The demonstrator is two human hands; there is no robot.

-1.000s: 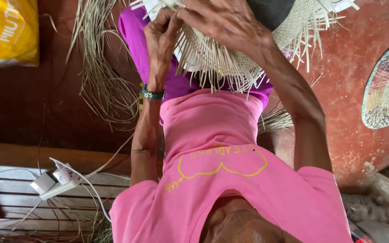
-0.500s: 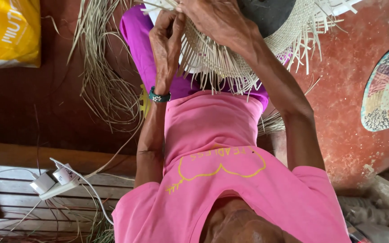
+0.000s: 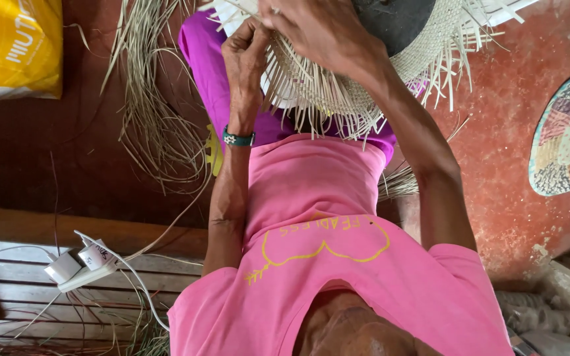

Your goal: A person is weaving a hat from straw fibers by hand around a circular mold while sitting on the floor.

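Observation:
A half-woven straw hat (image 3: 338, 86) with a dark form (image 3: 394, 20) inside its crown rests on my lap, and loose strand ends stick out all round its edge. My left hand (image 3: 245, 56), with a teal bracelet (image 3: 239, 138) on the wrist, pinches straw strands at the hat's left edge. My right hand (image 3: 321, 33) lies over the woven part just to the right, its fingers closed on strands there. The two hands touch. My pink shirt (image 3: 324, 250) and purple skirt (image 3: 206, 59) fill the middle of the view.
A bundle of loose straw (image 3: 153, 112) lies on the dark floor at the left. A yellow bag (image 3: 11, 46) sits at the top left. A round patchwork mat (image 3: 565, 135) lies on the red floor at the right. A white power strip (image 3: 77, 267) with cables rests on wooden slats.
My left hand and forearm have shifted a little to the right along the hat's edge. The right hand stays on the weave and the hat has barely moved.

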